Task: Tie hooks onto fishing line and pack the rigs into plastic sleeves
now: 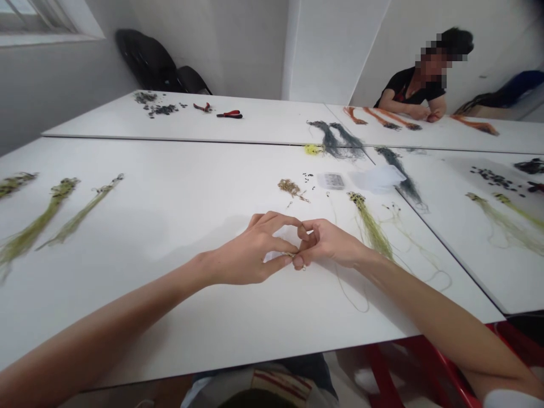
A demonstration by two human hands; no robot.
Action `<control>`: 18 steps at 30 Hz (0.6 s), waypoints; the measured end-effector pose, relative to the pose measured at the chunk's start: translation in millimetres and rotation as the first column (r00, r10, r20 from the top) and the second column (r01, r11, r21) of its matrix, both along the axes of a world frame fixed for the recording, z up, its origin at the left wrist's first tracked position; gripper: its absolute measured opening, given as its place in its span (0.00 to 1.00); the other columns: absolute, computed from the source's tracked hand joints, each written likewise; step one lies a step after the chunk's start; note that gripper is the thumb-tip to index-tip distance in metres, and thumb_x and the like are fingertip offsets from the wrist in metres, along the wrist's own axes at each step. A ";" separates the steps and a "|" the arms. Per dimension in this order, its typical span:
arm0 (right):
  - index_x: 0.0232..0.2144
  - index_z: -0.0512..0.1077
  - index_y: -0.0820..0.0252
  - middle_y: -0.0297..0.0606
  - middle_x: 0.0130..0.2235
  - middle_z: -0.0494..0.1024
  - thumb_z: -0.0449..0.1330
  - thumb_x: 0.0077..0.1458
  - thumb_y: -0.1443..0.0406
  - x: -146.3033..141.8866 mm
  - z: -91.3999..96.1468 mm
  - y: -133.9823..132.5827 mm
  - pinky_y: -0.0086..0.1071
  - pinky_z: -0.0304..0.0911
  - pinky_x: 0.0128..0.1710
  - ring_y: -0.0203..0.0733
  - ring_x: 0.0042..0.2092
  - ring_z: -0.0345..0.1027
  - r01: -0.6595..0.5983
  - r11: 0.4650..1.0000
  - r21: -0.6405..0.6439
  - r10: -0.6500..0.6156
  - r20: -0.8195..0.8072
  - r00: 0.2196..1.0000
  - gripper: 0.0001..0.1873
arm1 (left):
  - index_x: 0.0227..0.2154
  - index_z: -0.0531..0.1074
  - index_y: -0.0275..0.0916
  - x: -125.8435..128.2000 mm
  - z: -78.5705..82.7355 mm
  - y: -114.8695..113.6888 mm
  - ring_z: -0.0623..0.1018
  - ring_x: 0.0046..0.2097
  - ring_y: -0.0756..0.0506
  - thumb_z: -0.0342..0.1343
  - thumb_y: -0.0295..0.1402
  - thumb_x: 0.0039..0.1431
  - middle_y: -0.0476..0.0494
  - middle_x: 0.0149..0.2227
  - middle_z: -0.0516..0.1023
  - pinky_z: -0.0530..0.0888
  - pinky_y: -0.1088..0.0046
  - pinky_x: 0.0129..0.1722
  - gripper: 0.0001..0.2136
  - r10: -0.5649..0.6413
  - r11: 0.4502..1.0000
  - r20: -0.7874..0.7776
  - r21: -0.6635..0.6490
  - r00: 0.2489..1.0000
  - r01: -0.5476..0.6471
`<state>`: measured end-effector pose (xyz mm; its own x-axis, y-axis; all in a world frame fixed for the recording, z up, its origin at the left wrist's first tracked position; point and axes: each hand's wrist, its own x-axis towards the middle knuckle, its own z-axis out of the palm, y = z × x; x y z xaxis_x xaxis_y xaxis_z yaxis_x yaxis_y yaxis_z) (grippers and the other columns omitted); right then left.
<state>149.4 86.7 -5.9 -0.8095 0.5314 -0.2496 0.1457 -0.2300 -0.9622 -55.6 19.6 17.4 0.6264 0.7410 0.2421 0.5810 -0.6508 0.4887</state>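
My left hand (259,249) and my right hand (321,243) meet above the white table, thumbs and fingers pinched together. Between the left thumb and fingertips is a small gold-coloured piece (289,255), mostly hidden. The right fingers close at its other end, where a tiny ring shows below the thumb. Near my right forearm, a thin yellow-green cord (355,309) loops over the table; whether it reaches the fingers I cannot tell. Beyond my hands lies a heap of small gold-coloured parts (289,188). A bundle of yellow-green cords (374,224) with dark ends rests right of it.
A small clear box (334,181) and a plastic bag (380,177) lie ahead. More cord bundles (63,204) are at left, dark-grey ones (335,139) farther back. Red-handled pliers (230,114) sit on the far table. A person (419,85) leans there at right.
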 end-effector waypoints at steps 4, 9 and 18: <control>0.25 0.55 0.56 0.38 0.25 0.79 0.67 0.38 0.71 -0.4 -1.0 -0.1 0.36 0.63 0.33 0.42 0.28 0.72 -0.018 1.000 0.001 0.018 0.006 1.000 0.21 | 0.37 0.80 0.49 1.5 -0.4 -1.8 0.62 0.60 0.35 0.54 0.28 0.62 0.43 0.58 0.67 0.59 0.53 0.57 0.11 0.017 1.000 -0.027 0.018 1.000 -0.016; 0.24 0.54 0.56 0.36 0.25 0.78 0.67 0.38 0.72 -1.1 -2.9 -1.0 0.35 0.62 0.32 0.41 0.28 0.71 -0.026 0.999 0.025 0.026 0.004 1.000 0.23 | 0.35 0.81 0.48 2.4 -1.7 -3.3 0.57 0.63 0.34 0.53 0.29 0.63 0.43 0.60 0.64 0.59 0.51 0.57 0.11 0.054 0.999 -0.106 0.009 0.993 -0.053; 0.25 0.60 0.56 0.30 0.26 0.71 0.67 0.43 0.68 -3.4 -2.2 -12.8 0.33 0.62 0.32 0.39 0.31 0.68 0.091 0.867 0.489 -0.138 0.061 0.988 0.16 | 0.31 0.79 0.42 3.0 -14.3 -4.6 0.54 0.64 0.33 0.51 0.29 0.62 0.39 0.59 0.62 0.61 0.48 0.54 0.11 0.164 0.984 -0.124 -0.046 0.979 -0.171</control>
<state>146.0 73.9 -8.0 -0.7217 0.6921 -0.0068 0.2395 0.2405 -0.9406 -52.6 15.0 3.2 0.5140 0.8481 0.1283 0.7356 -0.5128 0.4427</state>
